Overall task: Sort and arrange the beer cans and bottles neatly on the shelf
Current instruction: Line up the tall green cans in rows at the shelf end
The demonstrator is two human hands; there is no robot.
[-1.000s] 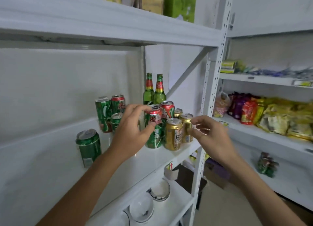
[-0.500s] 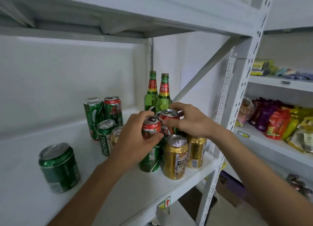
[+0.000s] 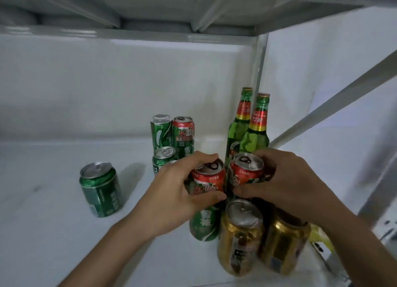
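Note:
On the white shelf (image 3: 53, 233), my left hand (image 3: 171, 198) grips a tall red-and-green can (image 3: 207, 187) near its top. Beside it, my right hand (image 3: 285, 183) grips a second red-and-green can (image 3: 245, 172). Two gold cans (image 3: 240, 237) (image 3: 283, 241) stand in front of them at the shelf's edge. Behind stand two green bottles (image 3: 238, 132) (image 3: 256, 134) in the back right corner. Further left are a tall green can (image 3: 161, 132), a red-and-green can (image 3: 183, 134) and a short green can (image 3: 163, 160). A lone short green can (image 3: 100, 189) stands at the left.
The shelf above (image 3: 193, 7) hangs low over the bottles. A diagonal metal brace (image 3: 335, 101) and an upright post (image 3: 382, 190) bound the right side. The shelf's back wall (image 3: 107, 89) is white. Bare shelf surface lies left of the lone can.
The camera has moved closer and lower toward the shelf. My right hand has settled round the right red-and-green can; my left hand still holds the left one.

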